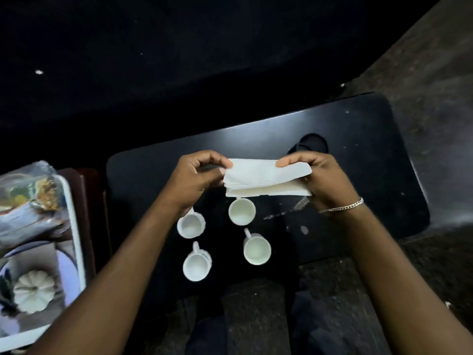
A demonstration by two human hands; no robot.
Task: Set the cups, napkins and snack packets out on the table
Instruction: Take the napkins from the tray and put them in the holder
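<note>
Both hands (266,175) pinched the napkins (267,179) by opposite ends, above the cups (242,210) | stack soft, light, probably slippery between sheets | peel a corner.

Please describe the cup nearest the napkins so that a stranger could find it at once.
On the black table four white cups stand in a square. Take the far row, then its right cup: alone among them, its handle is hidden behind the held napkin stack.
</note>
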